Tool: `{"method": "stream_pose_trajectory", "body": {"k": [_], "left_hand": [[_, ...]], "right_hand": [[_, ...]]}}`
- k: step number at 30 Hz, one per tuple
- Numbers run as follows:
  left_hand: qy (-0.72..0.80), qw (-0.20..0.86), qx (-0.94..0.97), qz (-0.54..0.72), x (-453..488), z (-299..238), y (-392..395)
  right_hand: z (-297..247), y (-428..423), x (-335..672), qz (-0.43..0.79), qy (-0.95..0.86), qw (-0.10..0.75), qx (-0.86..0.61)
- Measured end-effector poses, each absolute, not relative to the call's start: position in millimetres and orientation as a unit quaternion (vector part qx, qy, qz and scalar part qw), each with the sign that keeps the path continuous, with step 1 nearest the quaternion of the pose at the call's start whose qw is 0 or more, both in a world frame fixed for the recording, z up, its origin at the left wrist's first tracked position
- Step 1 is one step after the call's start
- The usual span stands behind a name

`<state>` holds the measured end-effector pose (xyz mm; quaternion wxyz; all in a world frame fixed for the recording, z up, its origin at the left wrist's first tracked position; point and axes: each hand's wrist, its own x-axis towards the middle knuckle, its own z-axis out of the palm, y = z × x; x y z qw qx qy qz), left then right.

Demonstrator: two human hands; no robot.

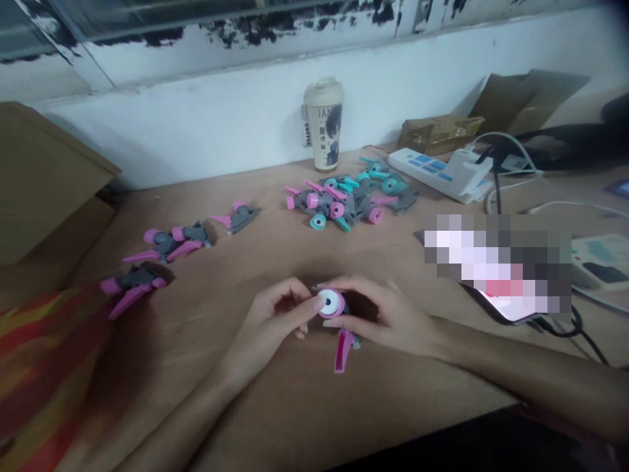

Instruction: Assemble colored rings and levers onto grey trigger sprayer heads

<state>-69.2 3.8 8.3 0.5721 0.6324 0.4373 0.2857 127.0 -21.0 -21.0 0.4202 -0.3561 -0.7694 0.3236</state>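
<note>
My right hand (381, 311) grips a pink-and-grey plastic piece (344, 311) low over the table, thumb and fingers round its pink round end. A pink lever hangs below this piece, toward me. On its round end sits a white disc with a dark centre, facing left. The thumb of my left hand (280, 311) presses on that disc, its other fingers curled alongside; part of the piece is hidden by the hands. Similar grey-and-pink pieces (187, 237) lie to the left. Farther back is a pile of grey pieces (348, 203) with pink and teal parts.
A patterned cup (325, 128) stands by the wall. At the right are a white power strip (437, 172), cables, a small cardboard box (437, 133) and a phone (506, 305), its screen blurred out. Cardboard (44, 177) and red-yellow material (44, 354) border the left side.
</note>
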Motion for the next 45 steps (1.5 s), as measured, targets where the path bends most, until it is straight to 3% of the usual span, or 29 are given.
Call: {"method": "stream_pose_trajectory", "body": {"k": [17,24,34,45], "left_hand": [[0.47,0.549,0.636,0.27,-66.0,10.5,-3.0],[0.461,0.471,0.686,0.309,-65.9,12.2,-2.4],[0.472,0.586,0.603,0.264,-67.4,7.0,5.5],[0.474,0.543,0.644,0.256,-66.0,9.0,1.3]], "right_hand": [[-18.9,-24.2,123.2,0.338,-0.766,0.425,-0.343],[-20.9,-24.6,123.1,0.337,-0.759,0.445,-0.335],[-21.9,-22.0,121.2,0.33,-0.758,0.451,-0.336],[-24.2,-22.8,121.0,0.34,-0.751,0.443,-0.352]]}}
